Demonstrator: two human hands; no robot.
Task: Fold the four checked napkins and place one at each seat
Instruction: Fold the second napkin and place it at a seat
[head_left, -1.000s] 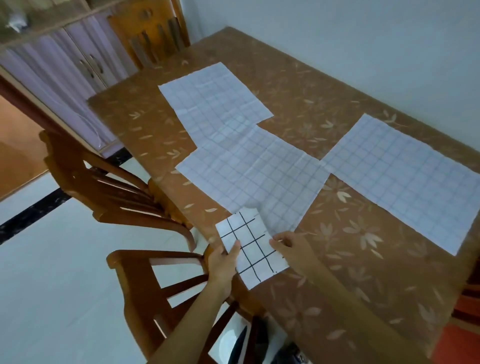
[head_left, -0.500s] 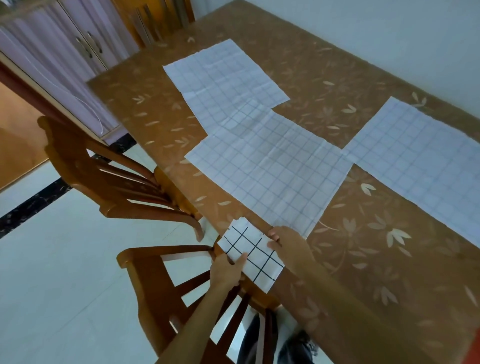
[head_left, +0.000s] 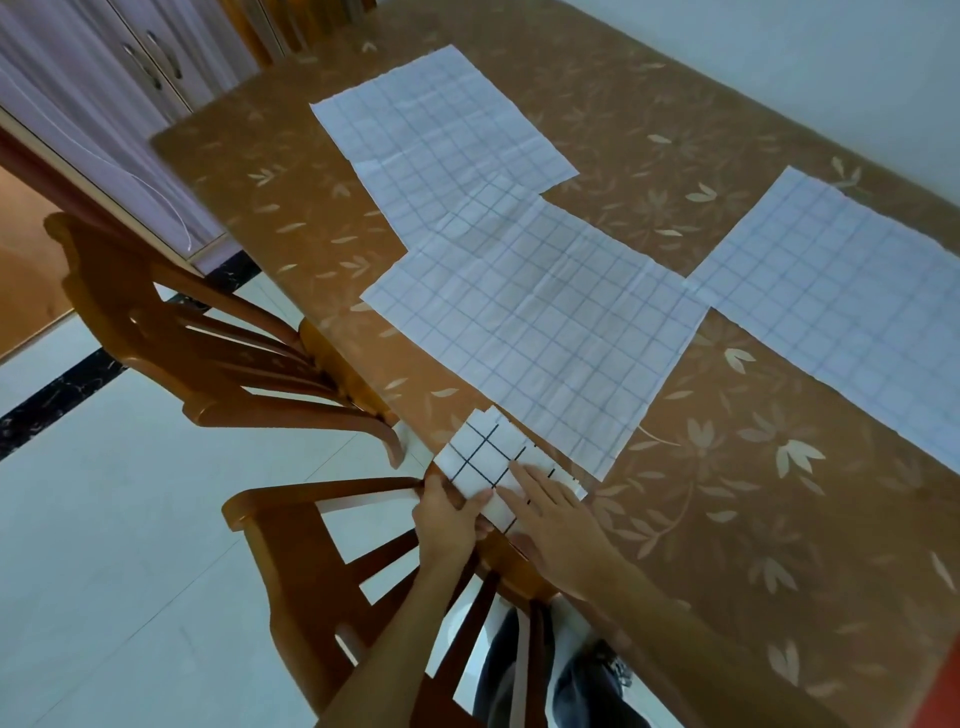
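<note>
A small folded checked napkin (head_left: 480, 457) lies at the table's near edge, in front of the closest chair. My right hand (head_left: 550, 512) lies flat on its right half, fingers straight. My left hand (head_left: 447, 519) pinches its near-left edge, thumb on top. Three unfolded checked napkins lie spread on the table: one in the middle (head_left: 540, 332), one further back (head_left: 441, 140), one at the right (head_left: 836, 301). The middle one overlaps the back one's corner.
The brown floral table (head_left: 727, 493) runs from the back left to the front right. Two wooden chairs stand along its left side: the near chair (head_left: 311, 561) under my arms, another chair (head_left: 171, 332) behind it. A cabinet (head_left: 104, 78) is at the back left.
The folded napkin has moved down onto the table's near edge. My right hand went from holding its right edge to lying flat on top. The view has shifted closer over the table.
</note>
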